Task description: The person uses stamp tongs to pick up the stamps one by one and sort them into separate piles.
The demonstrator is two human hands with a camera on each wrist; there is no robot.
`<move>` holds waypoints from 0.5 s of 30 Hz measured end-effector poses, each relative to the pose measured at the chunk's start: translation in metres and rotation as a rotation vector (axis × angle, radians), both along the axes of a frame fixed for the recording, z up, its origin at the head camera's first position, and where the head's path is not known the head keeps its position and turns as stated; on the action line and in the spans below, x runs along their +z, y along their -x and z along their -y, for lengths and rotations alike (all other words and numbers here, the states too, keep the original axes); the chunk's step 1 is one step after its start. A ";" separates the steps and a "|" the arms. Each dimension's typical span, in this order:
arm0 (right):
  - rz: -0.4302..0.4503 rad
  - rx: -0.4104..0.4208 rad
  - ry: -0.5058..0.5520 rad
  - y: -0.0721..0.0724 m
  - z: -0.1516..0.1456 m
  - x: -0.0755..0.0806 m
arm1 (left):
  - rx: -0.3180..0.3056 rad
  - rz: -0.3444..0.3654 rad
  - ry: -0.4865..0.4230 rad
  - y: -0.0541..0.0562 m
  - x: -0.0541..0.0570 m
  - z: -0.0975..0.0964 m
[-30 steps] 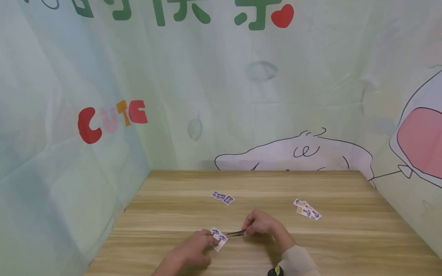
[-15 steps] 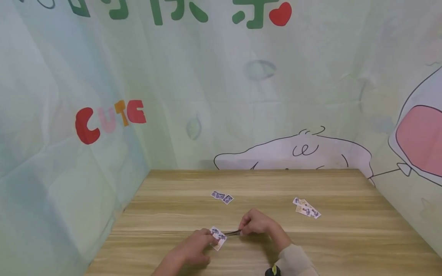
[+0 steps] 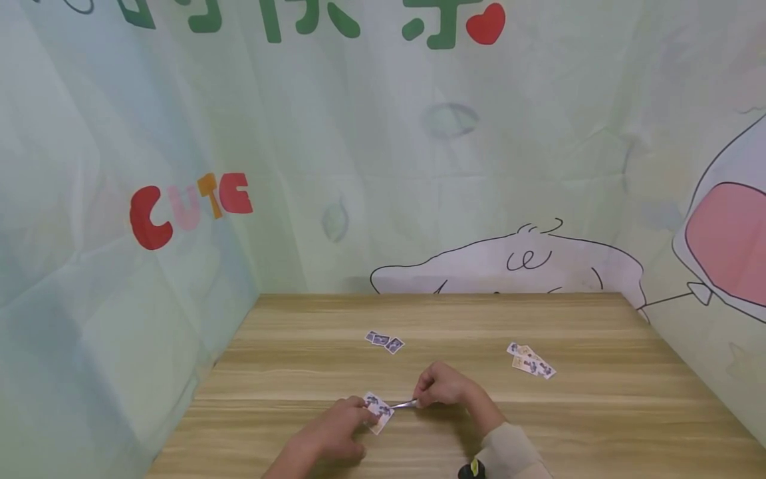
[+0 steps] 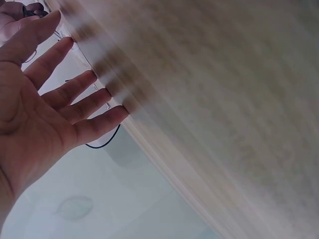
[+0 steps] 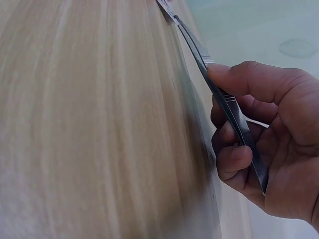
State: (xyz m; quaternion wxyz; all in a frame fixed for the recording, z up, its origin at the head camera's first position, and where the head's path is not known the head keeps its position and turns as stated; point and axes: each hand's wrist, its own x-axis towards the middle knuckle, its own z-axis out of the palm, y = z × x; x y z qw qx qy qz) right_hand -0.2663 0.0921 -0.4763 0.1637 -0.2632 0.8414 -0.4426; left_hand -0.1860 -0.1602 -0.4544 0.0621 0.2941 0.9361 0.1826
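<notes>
A small white card printed with purple figures (image 3: 380, 410) lies on the wooden table. My left hand (image 3: 336, 429) presses on its left side with the fingertips, and in the left wrist view the fingers (image 4: 82, 89) are spread and nearly straight along the tabletop. From the right, my right hand (image 3: 445, 386) pinches metal tweezers (image 3: 403, 404) between thumb and fingers. Their two arms are squeezed together, with the tips right at the card's right corner. In the right wrist view the tweezers (image 5: 234, 109) slant across the palm, their rear end against it.
Several dark purple picture cards (image 3: 383, 341) lie in a row at the back middle of the table (image 3: 287, 372). Further right is an overlapping group of light picture cards (image 3: 532, 362). A printed cloth (image 3: 335, 166) hangs behind the table.
The tweezers' arms, apart one second ago, are now squeezed together. My right hand has shifted slightly left, while my left hand has stayed on the card.
</notes>
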 end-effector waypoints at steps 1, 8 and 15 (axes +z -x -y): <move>0.001 0.000 0.002 0.000 0.000 0.000 | -0.001 0.001 0.000 0.000 0.000 0.000; 0.010 -0.008 0.015 0.000 0.000 -0.001 | -0.002 0.002 -0.009 0.000 -0.001 0.000; 0.031 -0.023 0.034 -0.001 -0.001 -0.001 | 0.000 0.004 -0.021 -0.001 0.000 0.001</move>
